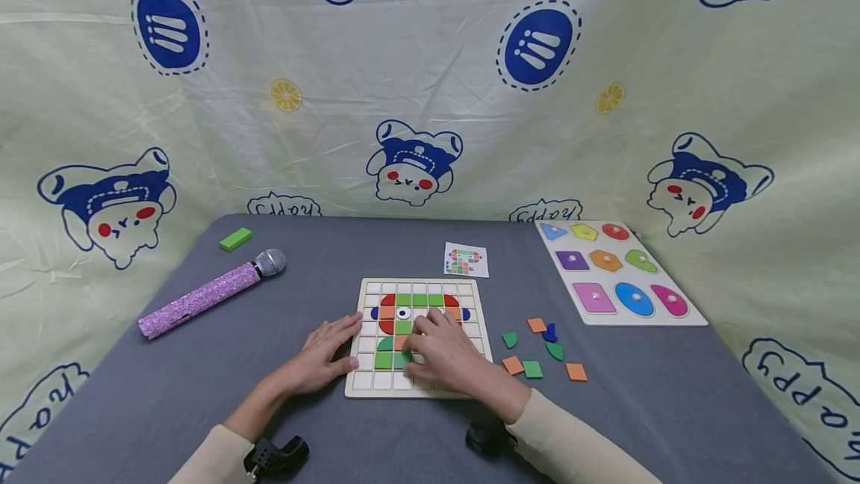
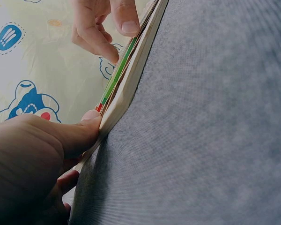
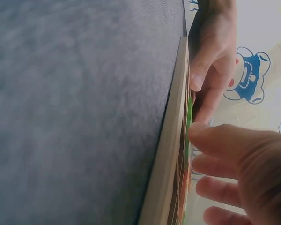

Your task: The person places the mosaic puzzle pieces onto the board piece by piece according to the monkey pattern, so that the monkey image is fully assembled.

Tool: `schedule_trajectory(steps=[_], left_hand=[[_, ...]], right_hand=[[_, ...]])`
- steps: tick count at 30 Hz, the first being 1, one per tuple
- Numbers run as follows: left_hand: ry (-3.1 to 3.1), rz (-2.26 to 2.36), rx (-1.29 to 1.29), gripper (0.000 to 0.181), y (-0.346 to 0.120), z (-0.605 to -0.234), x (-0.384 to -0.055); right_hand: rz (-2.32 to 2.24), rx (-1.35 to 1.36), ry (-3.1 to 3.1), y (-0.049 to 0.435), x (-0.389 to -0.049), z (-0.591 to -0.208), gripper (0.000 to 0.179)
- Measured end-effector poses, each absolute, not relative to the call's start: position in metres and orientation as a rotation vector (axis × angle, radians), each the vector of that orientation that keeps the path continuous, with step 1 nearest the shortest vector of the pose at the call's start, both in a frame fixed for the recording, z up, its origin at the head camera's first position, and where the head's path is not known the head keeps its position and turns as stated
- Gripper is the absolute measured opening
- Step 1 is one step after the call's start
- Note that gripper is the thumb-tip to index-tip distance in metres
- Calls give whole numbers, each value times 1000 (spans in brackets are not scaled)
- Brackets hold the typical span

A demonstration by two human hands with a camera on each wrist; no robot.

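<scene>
While the left hand point(image 1: 325, 353) rests with relaxed fingers at the left edge of the grid board point(image 1: 363, 381), in the lower centre of the frame, the right hand point(image 1: 446, 357) is bent over its middle; whether it pinches a tile, I cannot tell. I judge the work well advanced but not complete: the upper rows carry red, green, orange and blue tiles point(image 1: 419, 299), and lower cells are partly filled. To the right of the board, several loose pieces point(image 1: 532, 370), orange, green and blue, apparently remain to be placed. Above the board lies a card point(image 1: 466, 260) with a similar pattern.
</scene>
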State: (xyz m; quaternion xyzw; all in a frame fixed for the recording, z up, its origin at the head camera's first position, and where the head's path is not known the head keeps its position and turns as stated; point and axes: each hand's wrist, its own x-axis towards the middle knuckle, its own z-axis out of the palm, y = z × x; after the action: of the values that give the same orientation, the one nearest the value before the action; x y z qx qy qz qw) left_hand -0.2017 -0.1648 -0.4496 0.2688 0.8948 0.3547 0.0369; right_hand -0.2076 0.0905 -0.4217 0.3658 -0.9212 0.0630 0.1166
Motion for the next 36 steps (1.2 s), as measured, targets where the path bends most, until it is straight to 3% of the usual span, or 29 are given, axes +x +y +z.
schedule_trajectory(steps=[7,36], left_hand=[[2742,1090,824,60,-166,-450,-201],[2738,1089,813,61,-165,-450,-202]], right_hand=[[300,1056,-2653,112,-208,-420,17],[260,733,-2850,257,-240,-417,34]])
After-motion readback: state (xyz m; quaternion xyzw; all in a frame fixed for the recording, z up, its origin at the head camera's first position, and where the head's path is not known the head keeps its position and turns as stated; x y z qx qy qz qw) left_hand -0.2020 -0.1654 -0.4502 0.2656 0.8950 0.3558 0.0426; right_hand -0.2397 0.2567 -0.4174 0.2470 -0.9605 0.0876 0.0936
